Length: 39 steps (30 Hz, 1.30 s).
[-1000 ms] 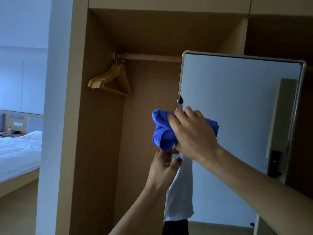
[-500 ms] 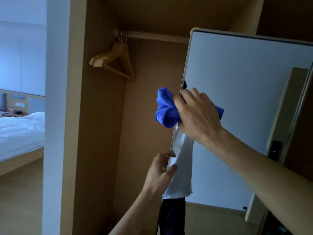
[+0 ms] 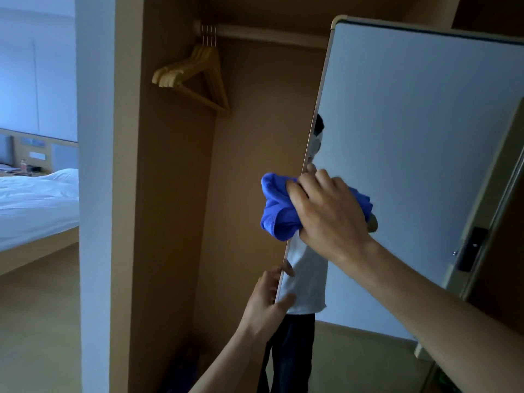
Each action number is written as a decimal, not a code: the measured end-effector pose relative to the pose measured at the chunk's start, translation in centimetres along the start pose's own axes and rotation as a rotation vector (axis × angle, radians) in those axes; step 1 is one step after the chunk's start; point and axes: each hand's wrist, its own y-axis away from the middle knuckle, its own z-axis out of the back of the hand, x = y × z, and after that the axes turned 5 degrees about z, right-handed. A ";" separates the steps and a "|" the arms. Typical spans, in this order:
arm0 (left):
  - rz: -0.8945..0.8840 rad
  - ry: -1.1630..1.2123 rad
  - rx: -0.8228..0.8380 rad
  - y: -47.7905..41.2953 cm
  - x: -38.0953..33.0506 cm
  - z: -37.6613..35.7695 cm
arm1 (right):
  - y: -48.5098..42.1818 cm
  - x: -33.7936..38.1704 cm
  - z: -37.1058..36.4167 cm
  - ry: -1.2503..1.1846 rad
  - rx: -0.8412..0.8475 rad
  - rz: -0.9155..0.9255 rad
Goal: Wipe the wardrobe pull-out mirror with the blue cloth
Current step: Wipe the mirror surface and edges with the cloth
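At the outer edge of the pull-out mirror [image 3: 411, 123], the left hand [image 3: 269, 302] grips the panel, probably to steady it against wiping pressure. Higher on that same edge, the right hand [image 3: 329, 214] clutches the blue cloth [image 3: 276, 211] (bunched into a soft, vivid wad) and presses it to the mirror; part of the wad overhangs the edge.

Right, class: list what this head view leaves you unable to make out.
Head view:
mirror: right side cut off by the frame edge.
blue cloth: middle covered by the right hand.
left hand: fingers partly behind the mirror's edge.
bedside items: too small to identify.
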 end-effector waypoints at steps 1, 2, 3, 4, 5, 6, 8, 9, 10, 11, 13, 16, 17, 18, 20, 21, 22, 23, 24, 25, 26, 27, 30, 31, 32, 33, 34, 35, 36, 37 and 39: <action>0.001 0.006 0.003 -0.1 0.1 0.1 | 0.9 0.8 -0.4 -0.027 0.025 -0.001; 0.006 0.018 0.007 -0.1 0.3 0.2 | 1.7 1.6 -0.8 -0.050 0.053 -0.003; 0.016 0.030 0.012 -0.2 0.4 0.3 | 2.3 2.3 -1.2 -0.070 0.088 -0.006; 0.027 0.032 0.016 -0.1 0.5 0.4 | 2.9 2.9 -1.5 -0.086 0.126 -0.008; 0.035 0.032 0.017 -0.1 0.6 0.3 | 3.4 3.4 -1.7 -0.101 0.158 -0.012; 0.039 0.034 0.017 -0.1 0.7 0.3 | 3.8 3.7 -1.9 -0.110 0.176 -0.015; 0.047 0.044 0.012 0.0 0.8 0.3 | 4.1 3.8 -1.9 -0.116 0.179 -0.013; 0.050 0.042 0.010 0.0 0.8 0.3 | 4.1 3.7 -1.7 -0.126 0.178 -0.012; 0.049 0.038 0.011 0.1 0.8 0.3 | 3.9 3.4 -1.5 -0.140 0.175 -0.012; 0.046 0.037 0.015 0.1 0.8 0.3 | 3.7 3.2 -1.3 -0.144 0.172 -0.016; 0.037 0.045 0.021 0.1 0.8 0.4 | 2.8 2.5 -0.7 -0.119 0.155 -0.032; 0.024 0.064 0.027 0.2 1.0 0.5 | 0.7 1.0 0.2 -0.049 0.094 -0.071; 0.023 0.075 0.034 0.3 1.1 0.5 | 0.0 0.6 0.5 -0.034 0.071 -0.082; 0.022 0.081 0.042 0.4 1.2 0.5 | -0.6 0.1 0.7 -0.027 0.053 -0.086; 0.012 0.071 0.048 0.5 1.4 0.5 | -1.2 -0.2 0.8 -0.024 0.027 -0.083; 0.007 0.064 0.048 0.5 1.4 0.5 | -1.0 -0.1 0.7 -0.015 0.023 -0.079; 0.006 0.056 0.047 0.5 1.5 0.5 | -0.7 0.2 0.5 -0.003 0.023 -0.075; 0.006 0.051 0.045 0.5 1.5 0.5 | -0.2 0.5 0.2 0.006 0.025 -0.072; 0.012 0.044 0.041 0.5 1.5 0.5 | 0.5 1.0 -0.1 0.005 0.030 -0.069; 0.019 0.040 0.040 0.4 1.6 0.5 | 1.2 1.5 -0.4 -0.007 0.039 -0.065; 0.031 0.029 0.042 0.3 1.7 0.5 | 2.0 2.2 -0.7 -0.027 0.051 -0.057; 0.039 0.028 0.045 0.1 1.7 0.5 | 2.8 2.9 -1.1 -0.051 0.070 -0.045; 0.088 0.037 0.015 -0.1 2.0 0.3 | 5.4 5.4 -2.6 -0.113 0.125 -0.026; 0.081 0.057 -0.001 0.0 1.9 0.1 | 6.3 6.2 -3.1 -0.135 0.149 -0.027; 0.042 0.075 -0.009 0.0 2.1 0.1 | 7.1 7.0 -3.5 -0.156 0.172 -0.028; 0.003 0.082 -0.011 0.1 1.9 0.0 | 7.8 7.7 -3.9 -0.179 0.194 -0.029; -0.025 0.071 -0.004 0.1 2.0 -0.1 | 8.4 8.3 -4.1 -0.199 0.212 -0.032; -0.041 0.077 0.002 0.2 2.0 -0.3 | 8.8 8.7 -4.3 -0.213 0.222 -0.041; -0.036 0.096 0.006 0.2 2.2 -0.3 | 9.1 9.0 -4.4 -0.223 0.226 -0.052; -0.033 0.120 0.007 0.4 2.4 -0.2 | 9.2 9.0 -4.4 -0.230 0.231 -0.061; -0.013 0.148 0.020 0.7 2.9 -0.2 | 9.1 8.9 -4.2 -0.247 0.257 -0.061</action>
